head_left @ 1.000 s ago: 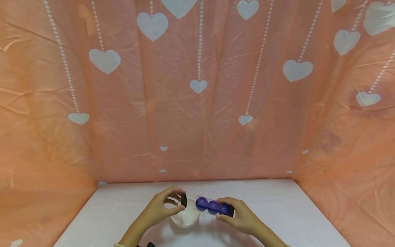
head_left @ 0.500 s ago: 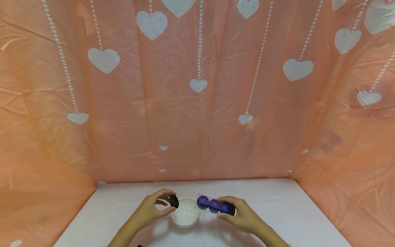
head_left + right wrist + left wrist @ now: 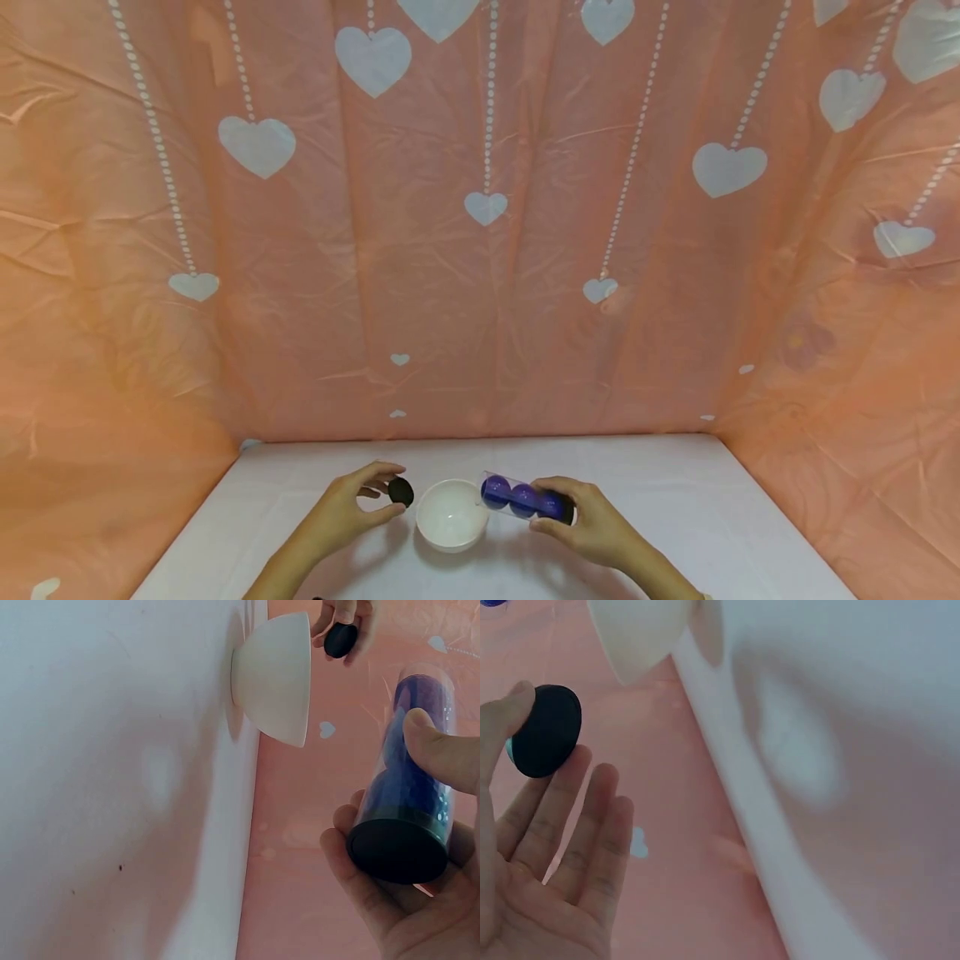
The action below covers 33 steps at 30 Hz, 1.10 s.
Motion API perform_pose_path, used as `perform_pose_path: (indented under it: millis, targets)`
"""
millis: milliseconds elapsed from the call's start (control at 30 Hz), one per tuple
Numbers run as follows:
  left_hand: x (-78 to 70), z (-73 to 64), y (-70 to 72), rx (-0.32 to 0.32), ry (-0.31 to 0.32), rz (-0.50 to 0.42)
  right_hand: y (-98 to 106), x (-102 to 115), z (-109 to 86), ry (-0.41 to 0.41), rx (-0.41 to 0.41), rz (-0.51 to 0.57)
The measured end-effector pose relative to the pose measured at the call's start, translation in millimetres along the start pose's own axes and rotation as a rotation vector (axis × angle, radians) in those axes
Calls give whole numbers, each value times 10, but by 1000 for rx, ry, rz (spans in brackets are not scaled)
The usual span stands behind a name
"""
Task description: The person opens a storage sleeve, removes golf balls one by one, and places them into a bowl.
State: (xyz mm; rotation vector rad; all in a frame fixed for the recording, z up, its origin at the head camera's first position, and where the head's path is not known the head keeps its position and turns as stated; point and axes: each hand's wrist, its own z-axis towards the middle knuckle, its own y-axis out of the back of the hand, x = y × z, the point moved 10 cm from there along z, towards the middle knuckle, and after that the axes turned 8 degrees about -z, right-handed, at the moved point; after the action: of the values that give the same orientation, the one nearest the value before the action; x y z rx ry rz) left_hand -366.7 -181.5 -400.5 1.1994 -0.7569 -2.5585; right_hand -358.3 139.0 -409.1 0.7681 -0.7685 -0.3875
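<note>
My left hand (image 3: 347,510) pinches a round black cap (image 3: 401,492) between thumb and fingers, left of a white bowl (image 3: 452,517). In the left wrist view the cap (image 3: 549,731) shows its flat dark face while the other fingers stretch out. A clear tube (image 3: 486,490) holding three blue-purple balls (image 3: 523,500) lies in the grip of my right hand (image 3: 592,525). It is tilted, its uncapped end near the bowl's right rim. The right wrist view shows the black base (image 3: 397,851) closing the tube's other end. Inside the bowl I see no contents.
The bowl stands on a white-covered table (image 3: 675,517). Pink-orange sheeting with white hearts (image 3: 480,333) rises at the back and both sides of the table.
My left hand has moved left with the black cap, away from the tube's uncapped end and from over the bowl. The right hand and tube have barely shifted.
</note>
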Motion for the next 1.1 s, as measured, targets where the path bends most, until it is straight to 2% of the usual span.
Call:
perform_pose_path:
  millis: [200,433,567,833,1100]
  targets:
    - [125,-43,20,15,37,27,-5,-7,-3,-1,0,8]
    - [300,-115,-13,69,156,15,-5,1,-3,8,-2,-7]
    - [329,-142,-43,97,155,-3,-3,-5,-2,6,0,-11]
    - [481,-205,-114,180,236,54,2,2,-1,6,5,-15]
    - [515,-207,-141,197,259,67,17,-4,-11,-9,15,-10]
